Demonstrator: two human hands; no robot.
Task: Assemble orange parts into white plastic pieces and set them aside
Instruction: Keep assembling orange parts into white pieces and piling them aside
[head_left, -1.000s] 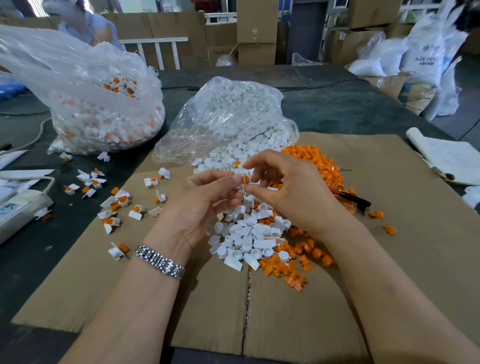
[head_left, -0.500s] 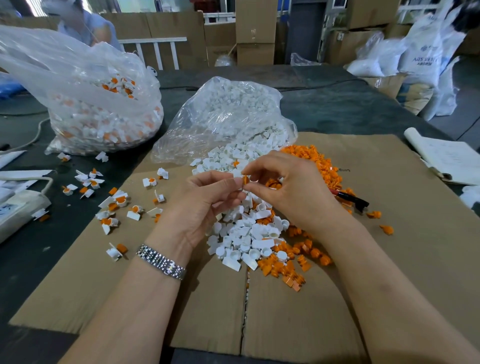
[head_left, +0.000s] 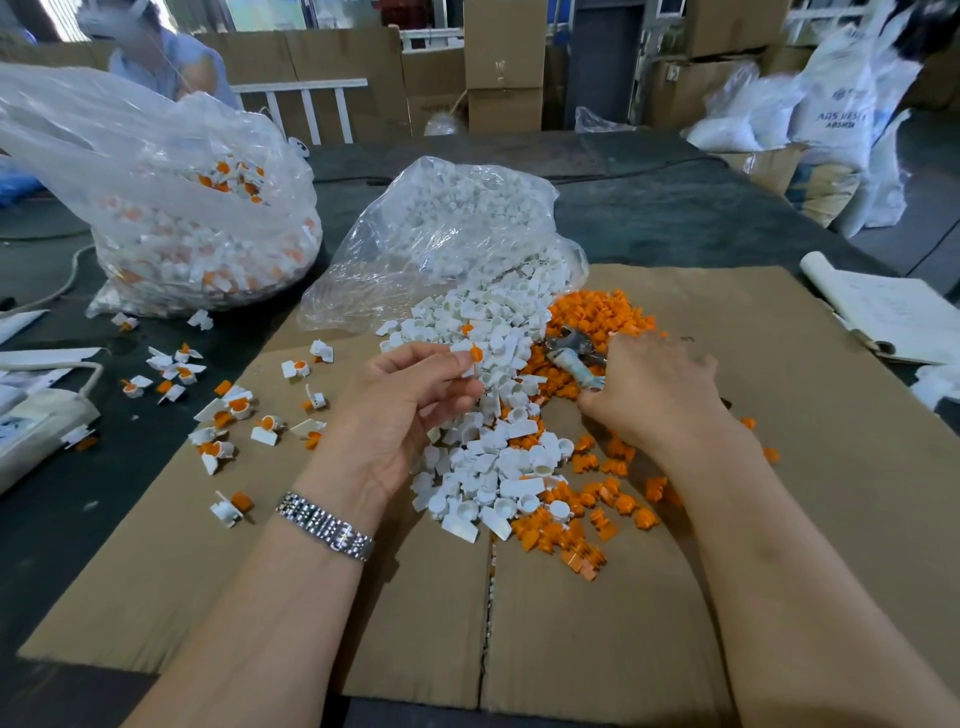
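Now left hand (head_left: 410, 400) raised, pinching part (head_left: 472, 358)

Loose parts pile (head_left: 498, 457) on cardboard (head_left: 779, 519) (two bags (head_left: 441, 234) behind)

Silver link watch (head_left: 325, 526), bare forearms

I can read only partial blue print, "ABS", on the white woven plastic sack (head_left: 840, 111) far right.
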